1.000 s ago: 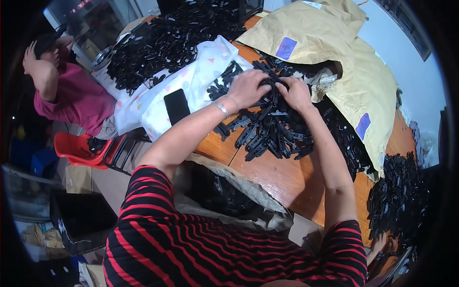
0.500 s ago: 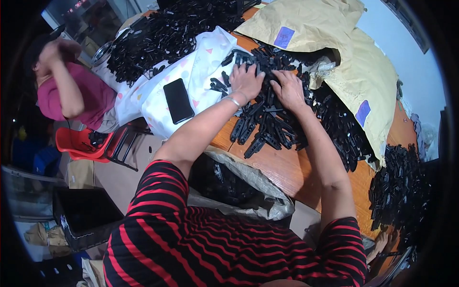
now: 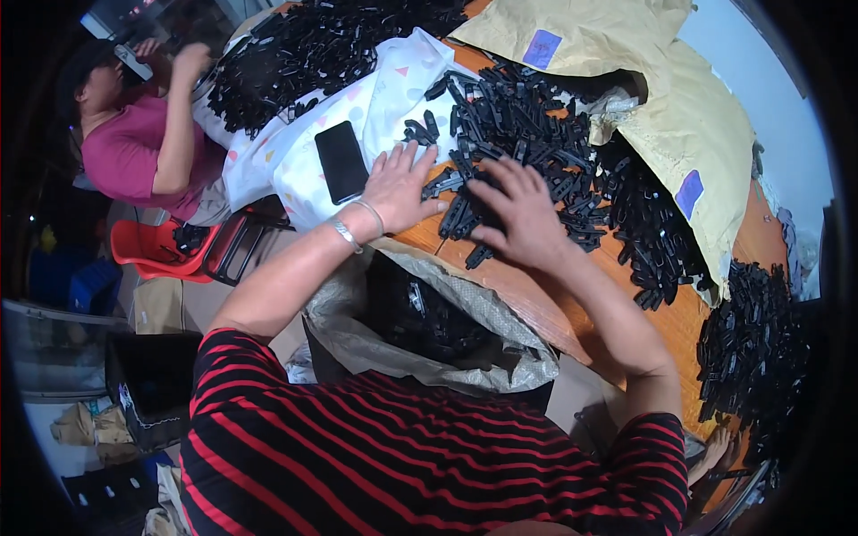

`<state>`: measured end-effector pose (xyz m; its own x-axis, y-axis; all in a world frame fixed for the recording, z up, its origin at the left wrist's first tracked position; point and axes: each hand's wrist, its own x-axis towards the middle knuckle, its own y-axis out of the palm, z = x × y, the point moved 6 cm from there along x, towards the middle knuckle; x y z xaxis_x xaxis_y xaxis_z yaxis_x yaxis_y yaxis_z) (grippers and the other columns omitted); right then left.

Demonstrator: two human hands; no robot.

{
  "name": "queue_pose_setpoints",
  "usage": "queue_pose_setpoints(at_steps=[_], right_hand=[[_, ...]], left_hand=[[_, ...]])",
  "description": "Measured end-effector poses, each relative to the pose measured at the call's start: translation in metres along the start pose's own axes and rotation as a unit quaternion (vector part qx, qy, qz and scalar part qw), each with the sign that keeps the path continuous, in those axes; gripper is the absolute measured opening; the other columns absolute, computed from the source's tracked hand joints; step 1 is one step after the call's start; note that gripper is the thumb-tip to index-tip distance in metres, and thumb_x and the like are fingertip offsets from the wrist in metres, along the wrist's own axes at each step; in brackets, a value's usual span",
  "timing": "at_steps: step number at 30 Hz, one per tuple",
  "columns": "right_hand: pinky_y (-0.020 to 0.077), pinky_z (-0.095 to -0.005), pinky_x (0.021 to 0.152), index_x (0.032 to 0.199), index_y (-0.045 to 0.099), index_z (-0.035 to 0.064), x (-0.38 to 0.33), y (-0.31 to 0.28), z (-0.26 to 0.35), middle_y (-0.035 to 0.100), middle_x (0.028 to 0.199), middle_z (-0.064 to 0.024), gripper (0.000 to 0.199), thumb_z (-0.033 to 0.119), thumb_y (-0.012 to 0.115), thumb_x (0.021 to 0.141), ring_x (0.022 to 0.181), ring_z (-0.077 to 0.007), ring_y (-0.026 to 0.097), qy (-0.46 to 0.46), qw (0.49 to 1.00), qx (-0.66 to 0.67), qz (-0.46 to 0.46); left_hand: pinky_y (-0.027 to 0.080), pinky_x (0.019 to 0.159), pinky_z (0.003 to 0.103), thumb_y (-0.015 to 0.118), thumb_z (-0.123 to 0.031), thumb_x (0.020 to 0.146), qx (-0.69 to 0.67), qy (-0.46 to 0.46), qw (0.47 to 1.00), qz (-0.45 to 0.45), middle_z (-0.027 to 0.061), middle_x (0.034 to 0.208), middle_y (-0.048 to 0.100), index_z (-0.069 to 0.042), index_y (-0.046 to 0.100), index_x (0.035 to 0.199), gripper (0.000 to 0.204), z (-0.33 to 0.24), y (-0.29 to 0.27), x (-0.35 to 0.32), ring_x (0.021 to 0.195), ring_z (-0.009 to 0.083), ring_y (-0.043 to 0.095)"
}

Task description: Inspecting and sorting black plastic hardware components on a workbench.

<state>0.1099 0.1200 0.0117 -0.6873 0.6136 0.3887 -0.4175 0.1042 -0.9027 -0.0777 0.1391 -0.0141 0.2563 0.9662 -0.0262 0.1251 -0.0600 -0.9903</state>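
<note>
A loose pile of small, long black plastic parts (image 3: pixel 509 112) lies on the wooden table (image 3: pixel 527 293); their exact kind is hard to make out. My left hand (image 3: pixel 399 192) rests near the table's front edge, fingers spread, beside a few parts on the left. Over the near side of the pile, my right hand (image 3: pixel 521 213) is open with its fingers apart, touching or just above the parts. Neither hand grips anything. Below the edge, in front of my body, an open woven sack (image 3: pixel 523 366) holds more dark pieces in its shadowed inside.
A black phone (image 3: pixel 341 163) lies on a patterned white cloth (image 3: pixel 290 183). Yellowish paper sacks (image 3: pixel 706 161) lie at the right; more black parts are heaped at far left and far right. A person in a pink top (image 3: pixel 134 143) sits at the left by a red chair (image 3: pixel 161 253).
Both hands have drawn back toward me from the pile; the left also moved left, off the parts. Some parts at the near edge are gone, and the sack's mouth shows more.
</note>
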Motion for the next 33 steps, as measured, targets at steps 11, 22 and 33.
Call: queue_pose_setpoints(at_steps=[11, 22, 33], right_hand=[[0.0273, -0.0537, 0.109, 0.128, 0.055, 0.0162, 0.017, 0.026, -0.034, 0.044, 0.14, -0.013, 0.046, 0.036, 0.06, 0.087, 0.131, -0.035, 0.038, 0.001, 0.999, -0.027, 0.025], [0.0352, -0.0481, 0.103, 0.115, 0.062, 0.0108, 0.025, 0.02, -0.022, 0.053, 0.128, -0.0128, 0.033, 0.019, 0.065, 0.084, 0.122, -0.0329, 0.047, 0.042, 0.997, -0.038, -0.053], [0.0393, -0.0436, 0.094, 0.087, 0.063, 0.0073, 0.058, 0.064, 0.049, 0.061, 0.092, -0.0093, 0.012, 0.014, 0.061, 0.078, 0.099, -0.0282, 0.056, -0.013, 0.995, 0.016, -0.096]], left_hand=[[0.015, 0.114, 0.053, 0.058, -0.047, 0.088, -0.005, 0.036, 0.997, -0.071, 0.0232, 0.151, 0.024, -0.002, 0.032, 0.144, 0.077, -0.018, 0.026, 0.057, 0.143, 0.0368, 0.019], [0.029, 0.11, 0.046, 0.065, -0.031, 0.085, -0.054, 0.064, 0.991, -0.108, 0.0189, 0.143, 0.04, -0.006, 0.034, 0.144, 0.071, 0.005, -0.012, 0.03, 0.134, 0.0333, 0.037], [0.035, 0.105, 0.044, 0.052, -0.008, 0.083, 0.101, 0.058, 0.976, -0.185, 0.0168, 0.126, 0.054, 0.002, 0.053, 0.122, 0.04, 0.016, 0.005, -0.015, 0.121, 0.0313, 0.049]])
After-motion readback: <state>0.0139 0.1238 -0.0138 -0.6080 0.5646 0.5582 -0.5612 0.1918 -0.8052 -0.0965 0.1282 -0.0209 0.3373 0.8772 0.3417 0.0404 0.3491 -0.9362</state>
